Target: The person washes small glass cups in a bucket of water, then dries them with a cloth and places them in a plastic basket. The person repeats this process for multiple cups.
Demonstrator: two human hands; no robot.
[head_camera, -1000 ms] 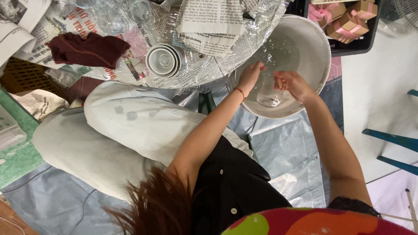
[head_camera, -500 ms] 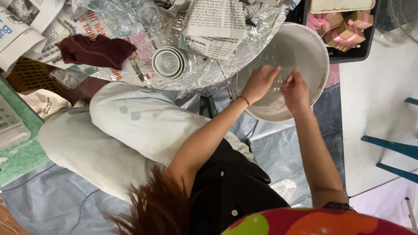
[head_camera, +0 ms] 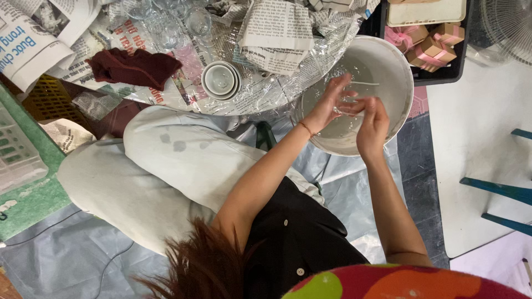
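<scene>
Both hands, left hand (head_camera: 327, 105) and right hand (head_camera: 372, 119), closed around clear glass piece (head_camera: 349, 102) over white basin (head_camera: 382, 55); likely wet, slippery, fragile; best gripped by its sides.

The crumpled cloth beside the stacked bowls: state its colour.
Dark maroon cloth, clearest in the head view.

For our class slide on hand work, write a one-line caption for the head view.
Both hands, left hand and right hand, hold a clear glass item over a white basin, beside stacked white cups on newspaper.
</scene>
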